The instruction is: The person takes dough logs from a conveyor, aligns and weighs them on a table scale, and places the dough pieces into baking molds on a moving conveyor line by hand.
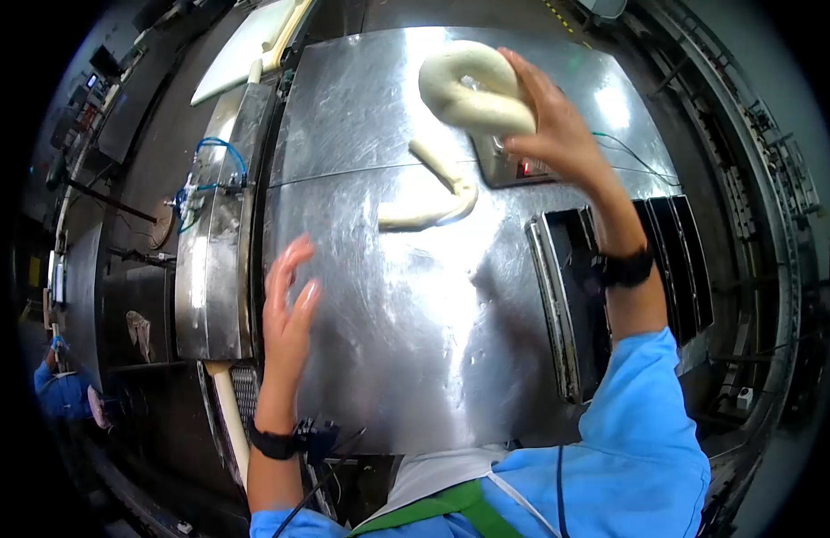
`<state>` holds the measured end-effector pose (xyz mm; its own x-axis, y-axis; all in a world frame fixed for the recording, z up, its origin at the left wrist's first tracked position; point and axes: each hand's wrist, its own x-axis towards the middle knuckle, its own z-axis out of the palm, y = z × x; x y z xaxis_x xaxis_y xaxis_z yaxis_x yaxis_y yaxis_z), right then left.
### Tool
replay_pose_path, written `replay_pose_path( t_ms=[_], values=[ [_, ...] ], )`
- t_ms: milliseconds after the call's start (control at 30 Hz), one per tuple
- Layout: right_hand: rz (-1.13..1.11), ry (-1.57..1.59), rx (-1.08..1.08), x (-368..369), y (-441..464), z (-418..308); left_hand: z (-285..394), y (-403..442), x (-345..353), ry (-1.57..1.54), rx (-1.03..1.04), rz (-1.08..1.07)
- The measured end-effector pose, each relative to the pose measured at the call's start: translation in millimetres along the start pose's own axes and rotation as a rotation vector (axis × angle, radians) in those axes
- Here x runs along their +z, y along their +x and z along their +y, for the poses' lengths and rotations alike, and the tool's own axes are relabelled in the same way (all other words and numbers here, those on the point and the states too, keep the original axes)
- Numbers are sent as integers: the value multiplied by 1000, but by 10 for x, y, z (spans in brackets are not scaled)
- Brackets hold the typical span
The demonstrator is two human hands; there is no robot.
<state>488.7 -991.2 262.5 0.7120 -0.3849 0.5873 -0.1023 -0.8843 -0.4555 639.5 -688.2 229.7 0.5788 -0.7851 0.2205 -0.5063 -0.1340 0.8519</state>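
Observation:
A thick, pale coil of dough [488, 112] is in my right hand [558, 121], whose fingers and thumb hold its right side over a scale [500, 163] with a red display. The dough covers much of the scale. A thinner, bent strip of dough [460, 184] lies on the metal table [343, 134], left of the scale. My left hand [289, 300] is held over the table's left edge, fingers apart, with nothing in it.
Dark metal pans [670, 260] stand at the table's right side. Along the left runs a steel machine [219, 287] with blue tubing [222, 148]. A dough strip [228, 412] lies below it. Another person [63, 390] is at the far left.

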Motion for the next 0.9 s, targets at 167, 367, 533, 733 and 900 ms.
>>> replay_pose_path(
  t_ms=[167, 367, 533, 733, 900],
  values=[
    [-231, -461, 170, 303, 277, 1369, -860, -923, -250, 366, -221, 189],
    [-371, -425, 178, 558, -5, 2046, -1957, -2097, -1234, 1145, -598, 607],
    [16, -415, 268, 364, 74, 2068, -2689, -3161, -1944, 747, -895, 311],
    [492, 323, 296, -286, -216, 1884, -2465, -3445, -1803, 934, -887, 371],
    [684, 359, 396, -394, -347, 1964, -1087, -2873, -1250, 1032, -976, 313]
  ],
)
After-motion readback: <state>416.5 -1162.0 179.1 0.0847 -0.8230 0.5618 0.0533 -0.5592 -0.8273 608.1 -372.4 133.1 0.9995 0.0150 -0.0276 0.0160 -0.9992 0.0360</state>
